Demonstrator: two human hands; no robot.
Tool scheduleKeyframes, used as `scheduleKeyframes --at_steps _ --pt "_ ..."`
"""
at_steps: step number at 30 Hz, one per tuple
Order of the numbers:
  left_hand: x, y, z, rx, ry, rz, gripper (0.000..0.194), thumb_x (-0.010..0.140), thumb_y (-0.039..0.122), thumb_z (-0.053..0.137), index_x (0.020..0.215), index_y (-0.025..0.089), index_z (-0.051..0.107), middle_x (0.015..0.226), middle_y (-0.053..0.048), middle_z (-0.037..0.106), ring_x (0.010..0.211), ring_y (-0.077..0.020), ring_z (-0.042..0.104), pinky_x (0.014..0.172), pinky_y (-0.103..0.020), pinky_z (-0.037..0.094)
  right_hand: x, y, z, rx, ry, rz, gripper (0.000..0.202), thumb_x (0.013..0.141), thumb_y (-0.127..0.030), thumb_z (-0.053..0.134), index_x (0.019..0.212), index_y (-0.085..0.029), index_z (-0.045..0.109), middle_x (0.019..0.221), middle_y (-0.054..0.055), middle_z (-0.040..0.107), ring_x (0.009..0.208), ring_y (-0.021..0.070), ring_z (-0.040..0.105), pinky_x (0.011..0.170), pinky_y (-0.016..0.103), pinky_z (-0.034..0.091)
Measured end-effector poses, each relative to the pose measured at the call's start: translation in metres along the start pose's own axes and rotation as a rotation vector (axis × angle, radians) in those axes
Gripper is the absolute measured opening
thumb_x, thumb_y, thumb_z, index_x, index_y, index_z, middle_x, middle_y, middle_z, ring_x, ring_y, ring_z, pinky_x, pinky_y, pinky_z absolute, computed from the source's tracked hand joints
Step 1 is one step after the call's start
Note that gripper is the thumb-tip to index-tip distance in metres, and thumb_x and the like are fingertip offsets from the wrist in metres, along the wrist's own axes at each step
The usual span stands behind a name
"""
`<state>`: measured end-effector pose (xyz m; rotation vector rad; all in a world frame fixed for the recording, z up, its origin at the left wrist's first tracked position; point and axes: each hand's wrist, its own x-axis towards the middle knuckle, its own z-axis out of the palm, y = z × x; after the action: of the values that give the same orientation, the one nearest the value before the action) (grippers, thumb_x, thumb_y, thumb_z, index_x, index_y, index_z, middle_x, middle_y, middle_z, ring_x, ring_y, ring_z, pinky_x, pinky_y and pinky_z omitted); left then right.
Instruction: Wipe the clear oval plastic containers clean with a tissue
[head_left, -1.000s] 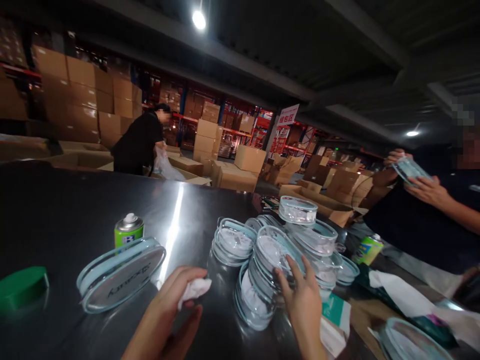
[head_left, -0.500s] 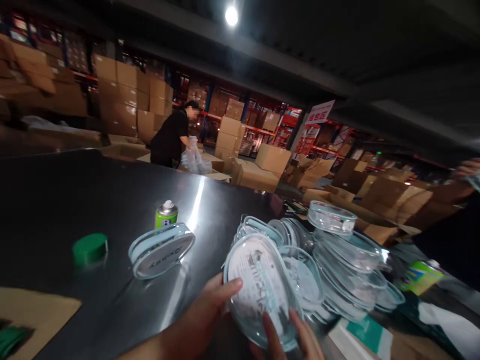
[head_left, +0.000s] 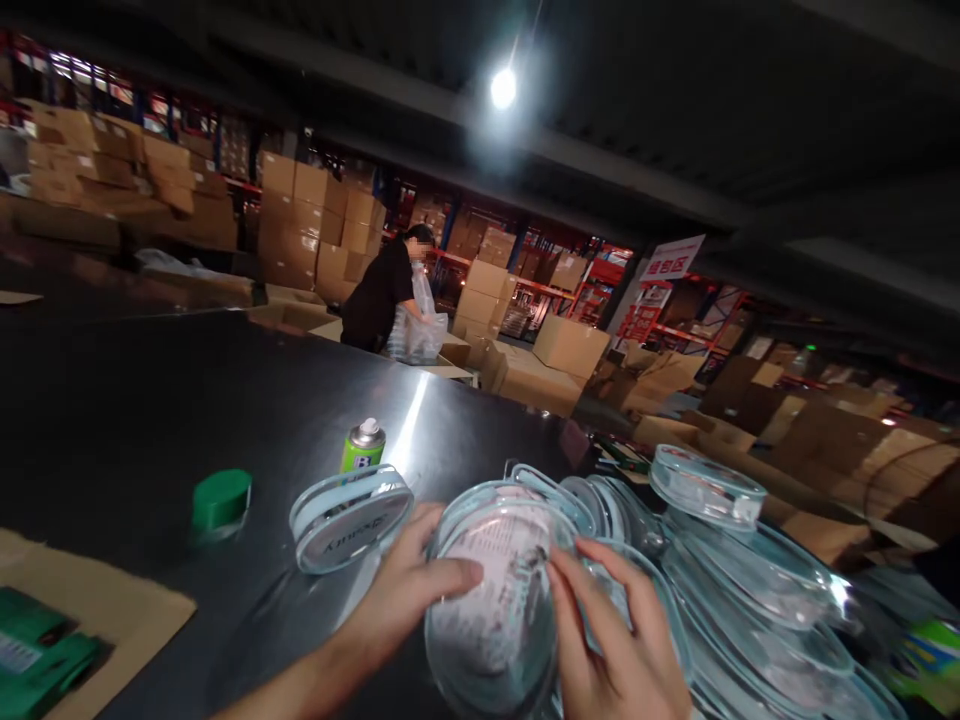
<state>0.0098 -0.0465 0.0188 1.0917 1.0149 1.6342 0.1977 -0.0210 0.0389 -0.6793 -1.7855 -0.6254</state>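
A clear oval pouch [head_left: 495, 600] with pale blue edging and a printed insert is tilted up in front of me. My left hand [head_left: 427, 575] grips its left side, the thumb lying across the front. The fingers of my right hand [head_left: 607, 620] are bent against its upper right edge. A similar pouch [head_left: 352, 525] marked "Beauty" stands on its side to the left, in front of a green spray can [head_left: 364, 447]. Right of my hands lies a large pile of clear pouches [head_left: 757, 590], with one pouch [head_left: 705, 487] on top.
A green round lid [head_left: 221, 503] rests on the dark shiny table [head_left: 225, 380]. Cardboard [head_left: 135, 610] with green items [head_left: 41, 650] is at lower left. Another spray can [head_left: 930, 655] is at far right. Beyond the table, a person [head_left: 382, 290] handles plastic bags among cartons.
The view has shifted, placing most things farther right and lower. My right hand has moved up from the pouch's lower edge to its upper right edge.
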Motion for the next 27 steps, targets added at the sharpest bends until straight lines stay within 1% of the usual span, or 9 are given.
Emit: scheduleKeyframes --at_steps 4,6,10,16,22,27 --pt "-0.005 0.007 0.001 -0.016 -0.108 0.0 0.032 0.066 0.024 0.065 0.098 0.019 0.069 0.101 -0.003 0.063 0.102 -0.0272 0.056 0.09 -0.033 0.041 -0.006 0.004 0.002 0.026 -0.071 0.006 0.026 0.086 -0.016 0.063 0.112 -0.02 0.066 0.117 0.011 0.057 0.1 0.0204 0.06 0.085 0.033 0.049" --pt "-0.006 0.008 0.001 -0.025 -0.136 0.004 0.033 0.067 0.025 0.064 0.1 0.019 0.067 0.102 -0.004 0.063 0.102 -0.0275 0.056 0.09 -0.034 0.041 -0.007 0.005 0.0 0.014 -0.103 -0.016 0.025 0.088 -0.018 0.061 0.112 -0.02 0.066 0.119 0.01 0.056 0.101 0.0189 0.06 0.084 0.029 0.049" --pt "-0.006 0.009 0.001 -0.042 -0.139 -0.014 0.034 0.068 0.026 0.065 0.101 0.019 0.066 0.102 -0.004 0.062 0.101 -0.0269 0.056 0.088 -0.034 0.042 -0.009 0.007 0.0 0.007 -0.119 -0.047 0.022 0.088 -0.017 0.06 0.108 -0.02 0.068 0.12 0.009 0.056 0.097 0.0155 0.062 0.082 0.024 0.049" --pt "-0.005 0.014 0.001 -0.023 -0.118 0.008 0.038 0.065 0.027 0.067 0.102 0.018 0.066 0.1 -0.004 0.062 0.1 -0.028 0.056 0.085 -0.033 0.044 -0.01 0.005 0.004 0.063 -0.132 -0.025 0.017 0.087 -0.016 0.062 0.102 -0.019 0.068 0.119 0.009 0.055 0.099 0.016 0.06 0.084 0.025 0.048" --pt "-0.008 0.014 -0.001 0.014 -0.113 -0.012 0.039 0.066 0.026 0.066 0.105 0.019 0.066 0.103 -0.004 0.063 0.101 -0.0284 0.058 0.089 -0.034 0.043 -0.004 0.003 0.005 0.133 -0.131 0.013 0.008 0.089 -0.018 0.06 0.093 -0.019 0.067 0.112 0.009 0.054 0.096 0.0151 0.057 0.077 0.025 0.048" --pt "-0.009 0.015 0.001 0.009 -0.119 -0.001 0.036 0.067 0.028 0.067 0.101 0.02 0.066 0.1 -0.003 0.064 0.097 -0.0268 0.058 0.085 -0.032 0.044 -0.002 0.003 0.006 0.164 -0.148 0.05 0.006 0.089 -0.02 0.06 0.091 -0.021 0.065 0.11 0.007 0.052 0.093 0.0138 0.056 0.074 0.023 0.048"
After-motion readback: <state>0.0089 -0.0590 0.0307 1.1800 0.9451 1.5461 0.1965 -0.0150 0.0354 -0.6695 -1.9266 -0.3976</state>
